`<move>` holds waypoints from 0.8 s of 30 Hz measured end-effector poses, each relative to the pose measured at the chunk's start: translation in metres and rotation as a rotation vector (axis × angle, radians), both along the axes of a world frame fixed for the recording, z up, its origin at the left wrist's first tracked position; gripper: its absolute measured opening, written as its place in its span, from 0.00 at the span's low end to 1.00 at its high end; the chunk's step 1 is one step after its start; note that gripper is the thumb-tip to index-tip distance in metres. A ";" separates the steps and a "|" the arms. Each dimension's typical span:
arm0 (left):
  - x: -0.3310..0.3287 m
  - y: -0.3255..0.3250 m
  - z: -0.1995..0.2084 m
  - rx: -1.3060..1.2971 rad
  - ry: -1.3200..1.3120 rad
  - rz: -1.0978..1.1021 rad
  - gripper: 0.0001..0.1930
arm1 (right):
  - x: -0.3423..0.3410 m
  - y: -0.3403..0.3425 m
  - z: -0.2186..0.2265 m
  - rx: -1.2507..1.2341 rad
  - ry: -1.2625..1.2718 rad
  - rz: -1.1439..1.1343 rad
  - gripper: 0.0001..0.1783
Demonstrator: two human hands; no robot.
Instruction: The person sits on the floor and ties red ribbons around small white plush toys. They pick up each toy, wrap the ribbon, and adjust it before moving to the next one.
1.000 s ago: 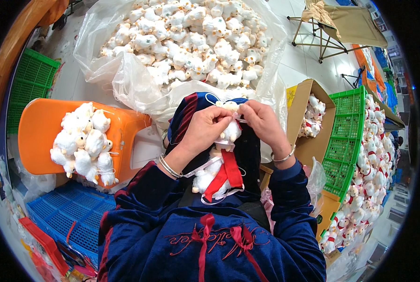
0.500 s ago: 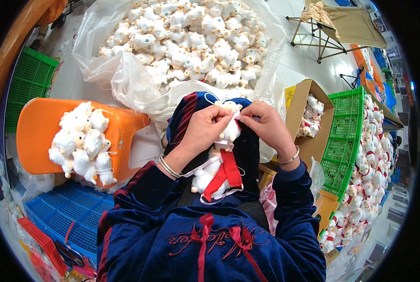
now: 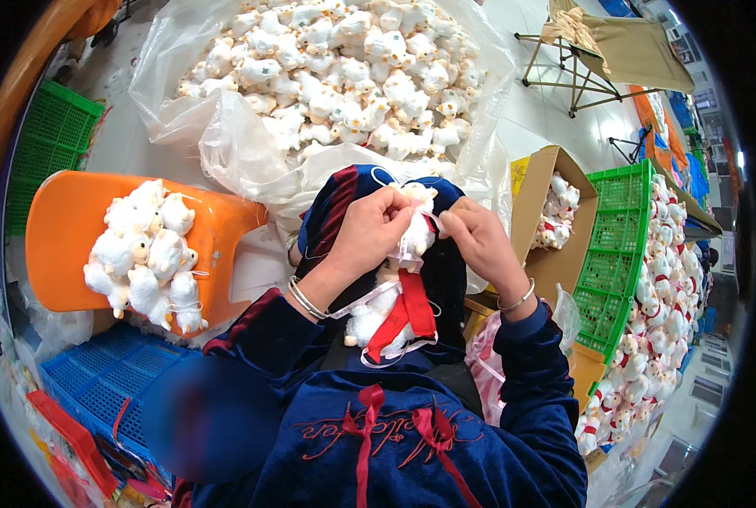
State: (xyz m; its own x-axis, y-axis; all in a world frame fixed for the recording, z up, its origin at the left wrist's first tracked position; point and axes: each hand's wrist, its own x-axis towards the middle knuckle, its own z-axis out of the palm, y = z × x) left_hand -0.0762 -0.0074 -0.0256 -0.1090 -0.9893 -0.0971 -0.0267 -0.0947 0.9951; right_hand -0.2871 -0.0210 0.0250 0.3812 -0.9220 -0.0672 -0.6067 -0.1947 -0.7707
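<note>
Above my lap, a small white plush lamb [image 3: 417,239] sits upright between my hands, a bit of red at its neck. My left hand [image 3: 369,229] is closed in a pinch at the neck, on a thin pale ribbon. To the right of the neck, my right hand [image 3: 478,243] pinches what looks like the ribbon's other end; its fingertips partly hide it. Below lies a second plush lamb [image 3: 368,322] on my lap, with a red scarf [image 3: 412,306] across it. A pale ribbon trails past my left wrist.
Ahead, a large clear plastic bag [image 3: 175,110] holds many white plush lambs. More lie on an orange stool [image 3: 56,245] at left. To the right stand a cardboard box [image 3: 568,262] and a green crate [image 3: 610,254], beside lambs with red scarves. A blue crate [image 3: 98,364] is lower left.
My right hand has moved slightly down and to the right, away from the lamb's neck, still pinched. My left hand has stayed nearly in place.
</note>
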 end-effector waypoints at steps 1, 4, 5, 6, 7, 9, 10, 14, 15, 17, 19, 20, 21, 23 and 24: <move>0.001 0.000 -0.001 -0.001 0.016 -0.013 0.10 | -0.004 -0.003 -0.005 0.089 -0.066 -0.014 0.20; 0.002 0.001 0.000 0.023 0.048 -0.030 0.09 | 0.000 -0.009 0.006 0.623 -0.138 -0.226 0.23; 0.003 0.001 0.001 0.033 0.057 -0.034 0.09 | 0.001 -0.010 0.007 0.736 -0.187 -0.266 0.22; 0.003 0.000 0.001 0.031 0.055 -0.036 0.09 | 0.001 -0.011 0.005 0.712 -0.208 -0.265 0.21; 0.003 0.000 0.000 0.028 0.052 -0.037 0.09 | 0.001 -0.011 0.002 0.687 -0.229 -0.263 0.19; 0.004 0.000 0.002 0.030 0.044 -0.041 0.09 | 0.005 -0.011 0.005 0.676 -0.291 -0.285 0.16; 0.004 0.000 0.004 0.032 0.036 -0.044 0.09 | 0.010 -0.009 0.010 0.687 -0.335 -0.308 0.15; 0.004 0.001 0.002 0.039 0.053 -0.051 0.10 | 0.005 -0.010 0.002 0.657 -0.402 -0.204 0.12; 0.004 0.001 0.003 0.041 0.059 -0.051 0.10 | 0.005 -0.009 0.001 0.681 -0.426 -0.221 0.11; 0.004 0.000 0.005 0.044 0.070 -0.052 0.10 | 0.007 -0.008 0.003 0.727 -0.476 -0.258 0.11; 0.004 0.001 0.006 0.048 0.071 -0.054 0.11 | 0.006 -0.009 -0.002 0.736 -0.476 -0.315 0.11; 0.004 0.001 0.006 0.050 0.070 -0.055 0.11 | 0.009 -0.010 -0.001 0.742 -0.477 -0.343 0.11; 0.004 0.001 0.007 0.054 0.072 -0.058 0.11 | 0.012 -0.009 0.002 0.677 -0.375 -0.313 0.12; 0.005 0.000 0.010 0.060 0.077 -0.065 0.11 | 0.019 -0.007 0.013 0.544 -0.170 -0.254 0.15; 0.005 0.000 0.008 0.049 0.070 -0.061 0.11 | 0.017 -0.009 0.010 0.547 -0.166 -0.244 0.17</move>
State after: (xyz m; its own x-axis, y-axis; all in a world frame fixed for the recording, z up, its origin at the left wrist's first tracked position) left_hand -0.0716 -0.0076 -0.0176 -0.1772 -0.9749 -0.1349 0.0361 -0.1434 0.9890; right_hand -0.2706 -0.0295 0.0352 0.2096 -0.8328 -0.5124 -0.4472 0.3844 -0.8076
